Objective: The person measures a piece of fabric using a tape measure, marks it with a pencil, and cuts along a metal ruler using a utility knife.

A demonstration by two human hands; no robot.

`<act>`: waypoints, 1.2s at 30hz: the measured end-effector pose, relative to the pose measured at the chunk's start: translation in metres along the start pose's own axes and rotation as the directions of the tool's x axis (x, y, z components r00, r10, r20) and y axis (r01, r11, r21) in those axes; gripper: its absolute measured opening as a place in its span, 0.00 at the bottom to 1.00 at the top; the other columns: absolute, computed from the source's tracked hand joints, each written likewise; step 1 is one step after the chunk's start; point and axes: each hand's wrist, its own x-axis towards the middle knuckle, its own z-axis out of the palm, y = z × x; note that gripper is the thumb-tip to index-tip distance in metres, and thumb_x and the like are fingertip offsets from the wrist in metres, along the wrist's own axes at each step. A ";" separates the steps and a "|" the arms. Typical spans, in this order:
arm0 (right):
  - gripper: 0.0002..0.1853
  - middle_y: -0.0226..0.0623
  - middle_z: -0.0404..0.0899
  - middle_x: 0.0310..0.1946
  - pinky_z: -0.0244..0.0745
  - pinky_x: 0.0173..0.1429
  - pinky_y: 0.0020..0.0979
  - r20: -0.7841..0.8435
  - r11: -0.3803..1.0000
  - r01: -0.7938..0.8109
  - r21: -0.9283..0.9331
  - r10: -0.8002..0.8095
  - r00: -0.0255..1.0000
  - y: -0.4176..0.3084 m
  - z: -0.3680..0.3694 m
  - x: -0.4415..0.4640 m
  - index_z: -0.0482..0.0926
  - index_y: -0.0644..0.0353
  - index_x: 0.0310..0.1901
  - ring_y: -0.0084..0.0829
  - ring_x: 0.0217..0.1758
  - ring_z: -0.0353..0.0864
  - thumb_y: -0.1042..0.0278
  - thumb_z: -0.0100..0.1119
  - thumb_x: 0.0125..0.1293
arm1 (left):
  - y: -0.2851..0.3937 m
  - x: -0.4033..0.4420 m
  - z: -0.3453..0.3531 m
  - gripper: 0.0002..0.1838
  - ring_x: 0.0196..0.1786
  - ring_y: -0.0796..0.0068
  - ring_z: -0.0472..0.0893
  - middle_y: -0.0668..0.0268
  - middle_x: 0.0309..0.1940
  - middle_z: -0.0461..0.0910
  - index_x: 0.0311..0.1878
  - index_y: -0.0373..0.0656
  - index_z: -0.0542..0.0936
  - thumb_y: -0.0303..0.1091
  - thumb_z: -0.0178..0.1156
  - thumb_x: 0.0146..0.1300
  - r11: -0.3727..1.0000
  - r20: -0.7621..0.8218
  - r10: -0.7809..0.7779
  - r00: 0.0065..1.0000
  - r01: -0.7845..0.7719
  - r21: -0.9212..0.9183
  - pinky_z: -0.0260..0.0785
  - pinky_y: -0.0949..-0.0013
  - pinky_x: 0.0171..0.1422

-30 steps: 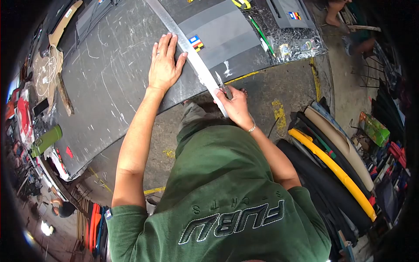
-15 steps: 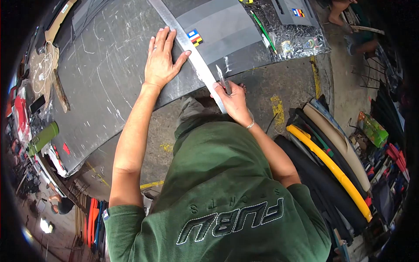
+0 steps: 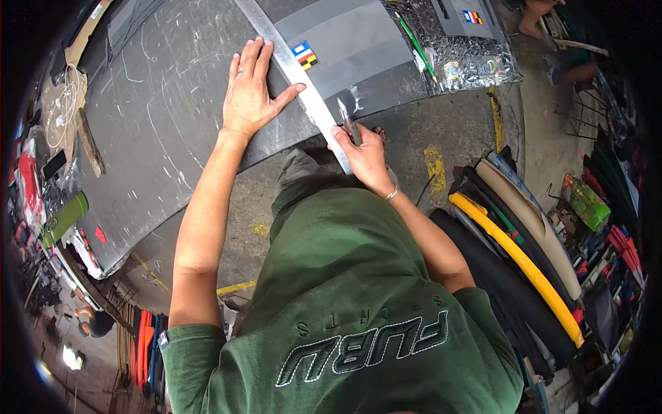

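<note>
A long metal ruler lies slantwise over the table, its near end sticking out past the edge. My left hand rests flat with spread fingers, the fingertips and thumb at the ruler's left edge. My right hand is closed round a utility knife, its blade pointing up and away from me. The right thumb also presses on the ruler near its close end. Beside the ruler's right edge lies a grey sheet with a small coloured flag sticker, partly along the ruler.
The dark, scratched table spans the upper left. A green pencil lies to the right by crinkled plastic. On the floor at right are rolls of material, one yellow. A green roll and phone are at left.
The whole view has shifted slightly. Both hands keep their places on the ruler, with the knife still in my right hand. Little else differs.
</note>
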 end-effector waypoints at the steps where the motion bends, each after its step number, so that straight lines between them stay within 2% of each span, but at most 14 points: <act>1: 0.17 0.39 0.90 0.30 0.80 0.41 0.33 -0.006 1.000 0.001 0.011 -0.001 1.000 0.000 0.001 0.000 0.87 0.66 0.45 0.26 0.32 0.87 0.56 0.68 0.75 | 0.000 0.000 0.000 0.53 0.85 0.53 0.58 0.52 0.82 0.63 0.79 0.39 0.67 0.68 0.69 0.61 1.000 -0.001 -0.001 1.000 0.001 0.001 0.45 0.45 0.89; 3: 0.16 0.35 0.90 0.30 0.80 0.40 0.30 -0.018 0.999 0.002 0.034 -0.002 1.000 -0.001 0.002 0.000 0.87 0.67 0.45 0.20 0.32 0.86 0.58 0.67 0.75 | 0.000 0.000 -0.001 0.55 0.85 0.53 0.59 0.52 0.82 0.63 0.79 0.39 0.67 0.69 0.71 0.59 1.000 -0.002 -0.003 1.000 0.003 0.005 0.45 0.45 0.89; 6: 0.17 0.35 0.90 0.29 0.80 0.40 0.30 -0.001 0.999 -0.031 0.006 0.031 1.000 -0.006 0.000 0.000 0.87 0.67 0.45 0.20 0.32 0.85 0.57 0.67 0.75 | -0.002 0.001 0.002 0.56 0.84 0.51 0.61 0.50 0.79 0.65 0.78 0.37 0.69 0.75 0.67 0.59 1.000 -0.025 0.017 1.000 -0.016 0.017 0.48 0.43 0.88; 15: 0.17 0.34 0.88 0.28 0.77 0.37 0.29 -0.009 1.000 -0.027 0.010 0.027 1.000 -0.010 -0.001 0.002 0.87 0.67 0.42 0.18 0.30 0.81 0.57 0.67 0.75 | -0.002 0.001 0.003 0.56 0.84 0.51 0.62 0.51 0.79 0.66 0.77 0.39 0.70 0.75 0.68 0.58 1.000 -0.037 0.011 0.999 -0.011 0.008 0.48 0.44 0.88; 18: 0.16 0.34 0.89 0.31 0.82 0.41 0.28 0.033 0.998 -0.023 -0.060 0.025 0.999 -0.005 -0.005 0.005 0.86 0.65 0.44 0.23 0.34 0.90 0.57 0.68 0.77 | -0.001 0.001 0.001 0.56 0.84 0.52 0.62 0.51 0.79 0.66 0.77 0.39 0.70 0.75 0.68 0.59 1.000 -0.041 0.012 0.999 -0.011 0.005 0.48 0.44 0.88; 21: 0.18 0.32 0.83 0.24 0.73 0.35 0.30 -0.013 0.998 -0.006 -0.062 0.005 1.000 0.000 -0.002 0.006 0.87 0.66 0.41 0.18 0.27 0.74 0.55 0.67 0.75 | 0.001 0.001 0.000 0.54 0.85 0.52 0.60 0.52 0.81 0.64 0.79 0.39 0.67 0.69 0.71 0.59 1.000 -0.013 -0.012 1.000 0.012 -0.006 0.47 0.45 0.89; 24: 0.18 0.33 0.79 0.22 0.71 0.34 0.31 -0.019 0.996 -0.002 -0.091 0.001 1.000 0.000 -0.002 0.006 0.86 0.66 0.41 0.20 0.26 0.70 0.54 0.67 0.74 | -0.001 0.001 0.002 0.57 0.84 0.52 0.61 0.51 0.79 0.66 0.77 0.38 0.69 0.75 0.67 0.58 1.000 -0.037 0.013 0.999 -0.013 0.016 0.48 0.44 0.88; 27: 0.20 0.34 0.76 0.20 0.69 0.33 0.33 -0.052 0.994 0.049 -0.093 -0.054 0.997 -0.003 0.000 0.005 0.86 0.67 0.40 0.22 0.25 0.69 0.53 0.67 0.74 | 0.001 0.001 0.000 0.55 0.85 0.53 0.60 0.53 0.81 0.64 0.79 0.39 0.67 0.69 0.71 0.59 1.000 -0.008 -0.020 1.000 0.020 -0.005 0.46 0.45 0.89; 30: 0.20 0.35 0.76 0.20 0.69 0.33 0.34 -0.037 0.995 -0.025 -0.093 0.021 0.999 0.001 -0.001 0.006 0.85 0.67 0.39 0.23 0.25 0.68 0.52 0.68 0.73 | 0.000 0.001 0.000 0.54 0.85 0.53 0.59 0.53 0.81 0.64 0.79 0.39 0.68 0.68 0.71 0.59 1.000 -0.012 -0.015 1.000 0.015 -0.011 0.46 0.45 0.89; 33: 0.16 0.33 0.89 0.28 0.79 0.39 0.27 0.015 0.979 -0.025 -0.202 0.029 0.999 0.004 -0.005 0.008 0.86 0.63 0.43 0.21 0.30 0.87 0.55 0.66 0.78 | 0.000 0.001 0.000 0.54 0.85 0.52 0.60 0.53 0.81 0.64 0.79 0.39 0.68 0.68 0.72 0.59 1.000 -0.016 -0.010 1.000 0.009 -0.016 0.47 0.45 0.89; 36: 0.16 0.33 0.88 0.27 0.79 0.38 0.27 0.017 0.986 -0.026 -0.168 0.029 0.999 0.005 -0.005 0.008 0.86 0.63 0.43 0.21 0.29 0.87 0.55 0.66 0.78 | 0.001 0.001 0.000 0.54 0.85 0.53 0.60 0.53 0.81 0.64 0.79 0.39 0.68 0.68 0.72 0.59 1.000 -0.019 -0.018 1.000 0.018 -0.019 0.47 0.45 0.89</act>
